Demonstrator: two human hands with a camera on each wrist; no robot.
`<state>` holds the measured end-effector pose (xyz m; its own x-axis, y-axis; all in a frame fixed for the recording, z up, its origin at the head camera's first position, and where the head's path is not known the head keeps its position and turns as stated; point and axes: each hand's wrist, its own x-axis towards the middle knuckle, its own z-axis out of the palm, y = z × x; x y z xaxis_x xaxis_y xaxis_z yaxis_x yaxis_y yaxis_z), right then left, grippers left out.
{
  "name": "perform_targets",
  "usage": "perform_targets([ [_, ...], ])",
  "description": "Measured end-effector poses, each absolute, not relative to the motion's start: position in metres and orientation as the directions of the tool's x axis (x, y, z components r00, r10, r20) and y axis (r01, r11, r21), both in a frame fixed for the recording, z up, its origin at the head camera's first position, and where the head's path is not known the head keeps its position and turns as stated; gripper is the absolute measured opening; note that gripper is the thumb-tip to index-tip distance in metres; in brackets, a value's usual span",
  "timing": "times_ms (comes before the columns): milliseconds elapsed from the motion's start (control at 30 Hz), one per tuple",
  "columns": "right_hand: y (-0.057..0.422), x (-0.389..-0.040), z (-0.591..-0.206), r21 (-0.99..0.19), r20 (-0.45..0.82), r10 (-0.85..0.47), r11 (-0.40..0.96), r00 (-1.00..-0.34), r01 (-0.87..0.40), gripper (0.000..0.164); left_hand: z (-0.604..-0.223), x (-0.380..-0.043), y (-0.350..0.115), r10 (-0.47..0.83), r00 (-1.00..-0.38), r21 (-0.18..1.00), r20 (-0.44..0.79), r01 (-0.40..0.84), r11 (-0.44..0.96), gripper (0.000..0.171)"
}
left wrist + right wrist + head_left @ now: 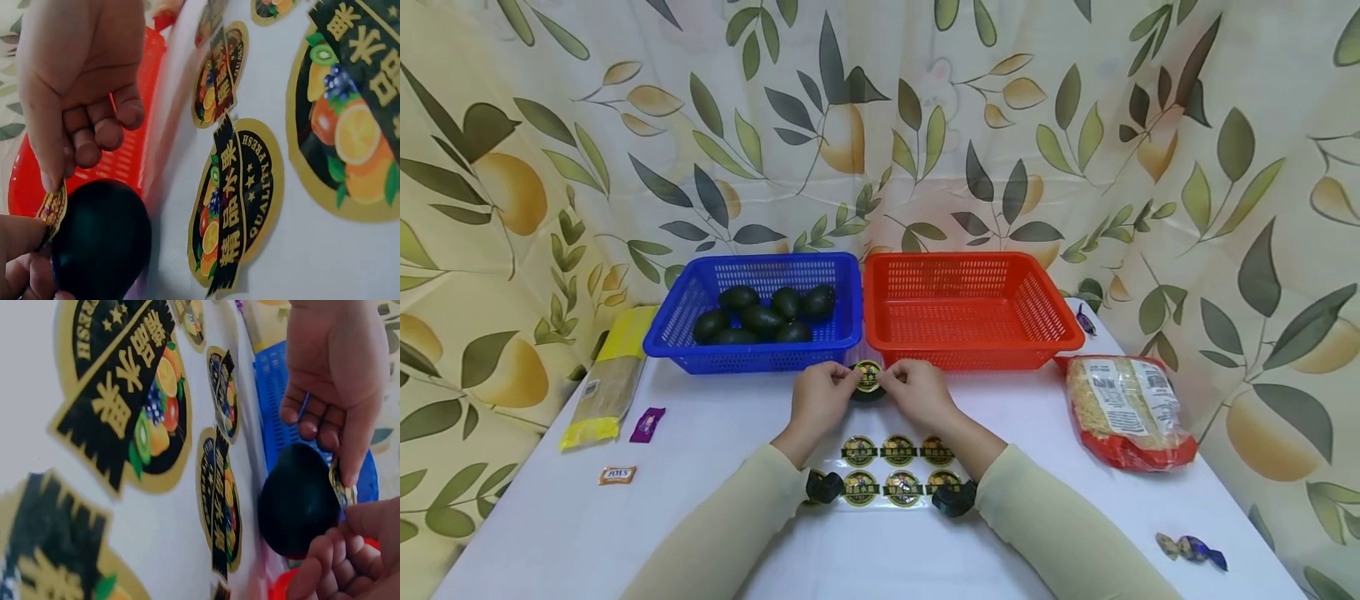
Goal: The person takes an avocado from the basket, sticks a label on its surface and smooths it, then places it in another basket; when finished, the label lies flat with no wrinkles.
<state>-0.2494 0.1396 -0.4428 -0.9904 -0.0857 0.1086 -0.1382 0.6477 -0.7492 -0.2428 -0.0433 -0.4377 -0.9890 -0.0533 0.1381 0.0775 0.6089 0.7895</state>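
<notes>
Both hands meet over a dark green avocado [299,500] on the table in front of the baskets. The left hand [822,402] pinches one side of a round black-and-gold fruit sticker [868,375], while the right hand [922,393] pinches its other side between thumb and finger. In the left wrist view the sticker [54,209] appears edge-on beside the avocado [103,240]; whether it sticks to the skin I cannot tell. Below the forearms lies a clear sheet of several matching stickers [898,451], partly covered by the black wrist cameras.
Several avocados lie in a blue basket [752,362] at the back left. A red basket [973,358] stands beside it. Noodle packs lie left [617,387] and right [1123,408]. Wrapped candies sit at the left [647,425], [617,475] and front right [1192,548].
</notes>
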Motion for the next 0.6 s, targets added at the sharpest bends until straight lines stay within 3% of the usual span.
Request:
perform_targets([
  [600,0.1301,-0.2488,-0.4439,-0.771,0.043,-0.062,0.633,-0.997,-0.073,0.022,-0.4449,-0.2401,-0.0437,-0.109,-0.978,0.778,0.177,0.071,0.624,0.024],
])
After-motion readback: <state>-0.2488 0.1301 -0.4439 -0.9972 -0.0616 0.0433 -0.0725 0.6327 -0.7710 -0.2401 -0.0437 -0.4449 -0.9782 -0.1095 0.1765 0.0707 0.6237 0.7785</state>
